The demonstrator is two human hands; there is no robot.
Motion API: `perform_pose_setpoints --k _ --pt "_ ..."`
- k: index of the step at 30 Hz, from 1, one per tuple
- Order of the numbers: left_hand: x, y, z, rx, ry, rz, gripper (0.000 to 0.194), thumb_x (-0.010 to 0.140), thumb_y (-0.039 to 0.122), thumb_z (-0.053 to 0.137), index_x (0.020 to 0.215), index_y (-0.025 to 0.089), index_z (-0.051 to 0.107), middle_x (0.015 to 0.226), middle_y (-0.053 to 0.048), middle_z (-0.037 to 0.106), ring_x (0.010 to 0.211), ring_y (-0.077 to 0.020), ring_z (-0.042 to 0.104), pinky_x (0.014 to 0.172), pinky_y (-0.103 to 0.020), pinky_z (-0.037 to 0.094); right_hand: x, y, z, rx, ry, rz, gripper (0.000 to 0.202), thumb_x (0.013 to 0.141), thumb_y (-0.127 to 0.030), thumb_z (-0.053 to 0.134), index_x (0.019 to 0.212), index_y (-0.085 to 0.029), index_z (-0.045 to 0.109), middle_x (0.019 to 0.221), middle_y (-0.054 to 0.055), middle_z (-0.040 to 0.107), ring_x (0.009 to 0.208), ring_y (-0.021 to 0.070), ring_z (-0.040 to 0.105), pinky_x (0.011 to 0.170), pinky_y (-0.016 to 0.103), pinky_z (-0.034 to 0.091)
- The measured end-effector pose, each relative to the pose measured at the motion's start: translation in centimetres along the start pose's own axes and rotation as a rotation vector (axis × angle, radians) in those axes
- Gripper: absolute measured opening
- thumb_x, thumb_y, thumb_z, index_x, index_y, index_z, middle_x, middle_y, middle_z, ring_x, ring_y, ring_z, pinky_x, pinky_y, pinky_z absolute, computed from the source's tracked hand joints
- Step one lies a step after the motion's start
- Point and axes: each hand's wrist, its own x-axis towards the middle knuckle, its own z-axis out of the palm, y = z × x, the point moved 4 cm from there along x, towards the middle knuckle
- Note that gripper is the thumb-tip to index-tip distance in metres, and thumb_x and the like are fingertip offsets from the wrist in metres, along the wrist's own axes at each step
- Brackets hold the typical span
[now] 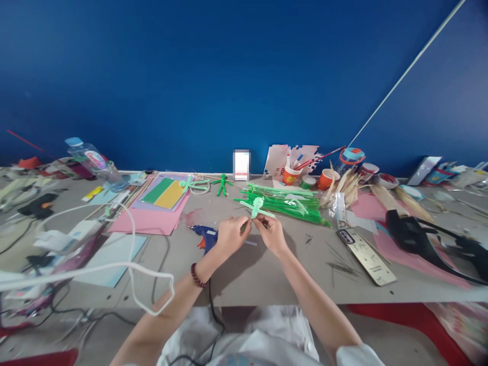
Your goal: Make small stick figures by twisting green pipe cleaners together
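Both hands meet above the middle of the grey table. A pale green pipe-cleaner figure (258, 206), with a round head and two arms spread sideways, stands up between the fingertips. My left hand (231, 236) pinches its lower part from the left, while my right hand (271, 233) pinches it from the right. Just behind the figure lies a bundle of green pipe cleaners (301, 206). The blue glue gun (208, 235) rests beside my left hand, partly hidden by it. A darker green figure (222, 185) lies farther back.
Coloured sheets (162, 193) and another pale green figure (192, 184) lie at the left. White cables (131, 264) loop in front of them. A paper cup of pens (291, 175) stands at the back. At the right are a phone (366, 256) and a black tool (415, 236).
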Motion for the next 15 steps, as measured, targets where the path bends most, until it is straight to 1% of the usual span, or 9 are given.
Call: perform_pose_setpoints --k 2,4,5,8,10,11,13,15 --pt "0.1 0.2 0.1 -0.145 -0.103 -0.079 0.021 0.077 0.031 0.057 0.061 0.020 0.063 0.056 -0.002 0.057 0.053 -0.0145 0.046 0.058 -0.026 0.030 -0.1 -0.4 -0.1 -0.074 0.004 -0.049 0.019 0.077 -0.029 0.055 0.063 -0.018 0.062 0.067 0.001 0.059 0.065 0.0144 0.051 0.064 0.027 0.042" --pt "0.4 0.4 0.1 -0.301 -0.187 -0.151 0.026 0.077 0.035 0.057 0.057 0.018 0.063 0.055 -0.002 0.057 0.054 -0.0144 0.046 0.055 -0.026 0.031 -0.1 -0.5 -0.2 -0.060 0.030 -0.056 0.018 0.076 -0.028 0.056 0.063 -0.018 0.061 0.068 0.002 0.060 0.066 0.0151 0.052 0.063 0.026 0.042" --pt "0.5 0.4 0.0 -0.350 -0.203 -0.173 0.028 0.077 0.036 0.057 0.056 0.017 0.062 0.053 -0.002 0.056 0.053 -0.0141 0.046 0.054 -0.026 0.031 -0.1 -0.5 -0.2 -0.030 0.041 -0.047 0.017 0.076 -0.029 0.057 0.063 -0.018 0.061 0.068 0.002 0.060 0.066 0.0152 0.053 0.062 0.026 0.043" --pt "1.1 0.4 -0.5 -0.369 -0.165 -0.180 0.028 0.074 0.039 0.061 0.058 0.016 0.063 0.053 0.000 0.053 0.052 -0.0117 0.044 0.052 -0.025 0.032 -0.2 -0.1 -0.1 0.073 0.035 0.021 0.016 0.074 -0.032 0.058 0.066 -0.018 0.062 0.066 0.002 0.059 0.057 0.0142 0.054 0.055 0.026 0.044" --pt "1.2 0.1 -0.4 -0.364 -0.135 -0.182 0.024 0.070 0.040 0.067 0.068 0.016 0.065 0.057 0.001 0.054 0.053 -0.0098 0.044 0.051 -0.023 0.032 -0.2 0.2 0.0 0.095 0.017 0.067 0.017 0.074 -0.034 0.059 0.071 -0.018 0.064 0.064 0.001 0.059 0.052 0.0134 0.052 0.050 0.025 0.043" --pt "1.3 -0.1 -0.3 -0.379 -0.123 -0.196 0.026 0.067 0.040 0.069 0.074 0.016 0.066 0.060 0.001 0.055 0.053 -0.0092 0.045 0.050 -0.022 0.033 -0.2 0.4 0.1 0.083 0.013 0.073 0.017 0.073 -0.033 0.059 0.073 -0.018 0.065 0.065 0.001 0.060 0.052 0.0136 0.053 0.050 0.025 0.044" --pt "1.3 -0.7 0.1 -0.446 -0.098 -0.241 0.036 0.063 0.043 0.073 0.085 0.015 0.067 0.063 0.001 0.057 0.055 -0.0093 0.047 0.049 -0.021 0.035 -0.2 0.5 0.1 0.038 -0.009 0.056 0.017 0.074 -0.031 0.058 0.076 -0.018 0.068 0.069 0.002 0.063 0.060 0.0157 0.057 0.056 0.026 0.046" --pt "1.2 -1.2 0.7 -0.522 -0.108 -0.289 0.039 0.062 0.045 0.073 0.085 0.014 0.069 0.065 -0.001 0.059 0.056 -0.0097 0.047 0.050 -0.022 0.035 -0.2 0.6 0.4 0.015 -0.052 0.032 0.018 0.075 -0.030 0.057 0.077 -0.018 0.070 0.074 0.003 0.067 0.071 0.0181 0.061 0.065 0.027 0.048"
